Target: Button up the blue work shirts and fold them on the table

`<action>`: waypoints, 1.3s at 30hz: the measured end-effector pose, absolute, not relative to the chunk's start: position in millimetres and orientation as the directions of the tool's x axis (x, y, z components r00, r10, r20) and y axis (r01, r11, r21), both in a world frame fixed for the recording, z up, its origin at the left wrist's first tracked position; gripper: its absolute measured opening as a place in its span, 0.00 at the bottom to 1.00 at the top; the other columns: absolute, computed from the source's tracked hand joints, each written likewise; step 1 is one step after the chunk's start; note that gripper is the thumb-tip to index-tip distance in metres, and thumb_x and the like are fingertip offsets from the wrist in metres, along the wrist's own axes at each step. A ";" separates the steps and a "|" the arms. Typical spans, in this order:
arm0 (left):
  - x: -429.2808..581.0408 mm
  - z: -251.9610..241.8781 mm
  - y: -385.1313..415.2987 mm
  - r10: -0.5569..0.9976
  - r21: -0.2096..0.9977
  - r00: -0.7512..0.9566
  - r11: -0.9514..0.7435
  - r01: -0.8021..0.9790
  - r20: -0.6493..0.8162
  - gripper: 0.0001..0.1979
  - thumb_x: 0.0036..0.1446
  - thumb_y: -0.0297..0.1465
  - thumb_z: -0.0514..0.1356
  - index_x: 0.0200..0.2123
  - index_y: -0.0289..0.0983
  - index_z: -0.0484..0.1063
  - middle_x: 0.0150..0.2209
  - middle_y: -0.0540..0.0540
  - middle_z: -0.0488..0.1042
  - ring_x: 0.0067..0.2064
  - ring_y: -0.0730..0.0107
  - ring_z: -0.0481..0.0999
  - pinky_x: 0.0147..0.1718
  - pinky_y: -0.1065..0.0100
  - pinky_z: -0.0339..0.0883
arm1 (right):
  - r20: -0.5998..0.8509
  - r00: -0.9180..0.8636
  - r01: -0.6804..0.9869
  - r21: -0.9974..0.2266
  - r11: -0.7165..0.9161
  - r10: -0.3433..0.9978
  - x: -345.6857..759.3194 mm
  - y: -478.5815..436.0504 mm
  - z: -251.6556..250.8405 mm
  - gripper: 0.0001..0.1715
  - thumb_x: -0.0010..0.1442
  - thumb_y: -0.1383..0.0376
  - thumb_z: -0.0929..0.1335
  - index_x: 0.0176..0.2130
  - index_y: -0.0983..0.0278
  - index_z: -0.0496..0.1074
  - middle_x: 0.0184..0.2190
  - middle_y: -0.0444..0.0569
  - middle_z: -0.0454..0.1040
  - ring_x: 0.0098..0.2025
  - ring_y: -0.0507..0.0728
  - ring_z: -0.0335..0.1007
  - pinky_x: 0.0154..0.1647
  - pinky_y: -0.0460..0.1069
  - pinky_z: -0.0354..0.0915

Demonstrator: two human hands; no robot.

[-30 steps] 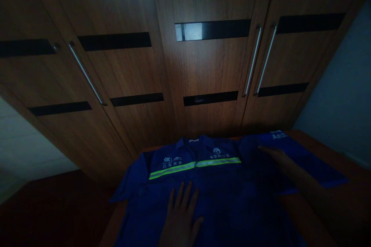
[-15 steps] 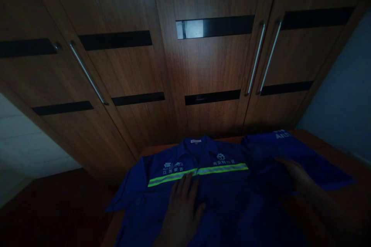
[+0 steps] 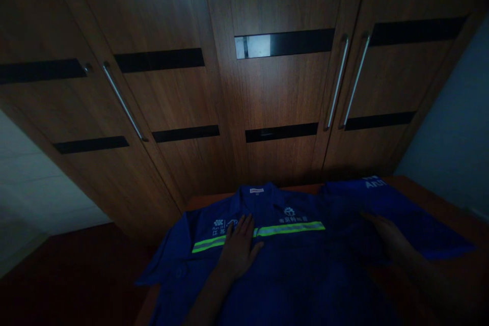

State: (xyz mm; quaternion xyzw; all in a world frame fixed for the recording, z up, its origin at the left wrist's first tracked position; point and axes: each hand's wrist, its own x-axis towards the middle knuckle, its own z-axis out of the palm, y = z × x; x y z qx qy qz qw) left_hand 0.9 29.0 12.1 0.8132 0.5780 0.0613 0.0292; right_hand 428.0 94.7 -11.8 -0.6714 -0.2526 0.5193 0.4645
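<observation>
A dark blue short-sleeved work shirt (image 3: 290,260) lies spread out, collar toward the wardrobe, with a yellow-green reflective stripe (image 3: 292,228) across the chest and white lettering above it. My left hand (image 3: 240,248) rests flat on the chest, fingers stretched over the stripe and covering part of the lettering. Over at the sleeve on the right is my right hand (image 3: 385,232), its visible fingers stretched to the left against the cloth; the lower fingers sink into shadow. Beside that sleeve lies a brighter blue cloth (image 3: 416,224) with white lettering.
Both garments lie on a reddish-brown surface (image 3: 407,183). Directly behind it rises a wooden wardrobe (image 3: 282,91) with dark bands and long metal handles (image 3: 338,84). A pale wall (image 3: 454,127) stands at the right. Dark floor (image 3: 87,265) shows at the left. The room is dim.
My left hand has slid forward over the shirt, from below the stripe onto it and the lettering. My right hand stays near the sleeve. The view has shifted slightly.
</observation>
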 end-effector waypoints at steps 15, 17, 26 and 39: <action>9.5 17.7 25.4 0.921 0.145 0.389 -0.387 0.911 0.015 0.30 0.64 0.45 0.43 0.65 0.39 0.49 0.67 0.42 0.48 0.67 0.54 0.46 0.62 0.44 0.43 | -0.331 0.438 0.007 -0.929 -0.371 0.836 383.8 73.8 53.4 0.41 0.54 0.48 0.66 0.60 0.65 0.60 0.57 0.59 0.67 0.59 0.66 0.62 0.51 0.56 0.68; 9.0 18.5 25.7 0.920 0.150 0.391 -0.389 0.909 0.015 0.30 0.64 0.46 0.43 0.65 0.39 0.49 0.67 0.42 0.48 0.67 0.54 0.46 0.62 0.44 0.43 | -0.245 0.441 0.120 -0.937 -0.328 0.863 371.2 67.5 59.8 0.40 0.55 0.48 0.66 0.60 0.66 0.61 0.57 0.59 0.66 0.61 0.67 0.58 0.54 0.57 0.65; 4.7 17.5 22.0 0.936 0.152 0.351 -0.351 0.924 0.024 0.29 0.63 0.46 0.46 0.64 0.42 0.51 0.67 0.39 0.48 0.67 0.51 0.45 0.61 0.43 0.43 | 0.275 -0.417 0.725 -0.474 0.499 0.866 287.1 12.5 17.9 0.26 0.66 0.56 0.56 0.61 0.54 0.59 0.64 0.46 0.56 0.66 0.61 0.47 0.65 0.63 0.47; -68.1 37.2 19.8 0.954 0.108 0.062 -0.097 0.989 0.292 0.20 0.61 0.36 0.49 0.54 0.36 0.66 0.58 0.39 0.66 0.59 0.57 0.65 0.58 0.56 0.57 | 0.106 -0.507 0.801 -0.308 0.513 0.856 289.2 11.8 -17.9 0.31 0.66 0.49 0.54 0.64 0.53 0.52 0.67 0.44 0.47 0.68 0.60 0.41 0.66 0.63 0.44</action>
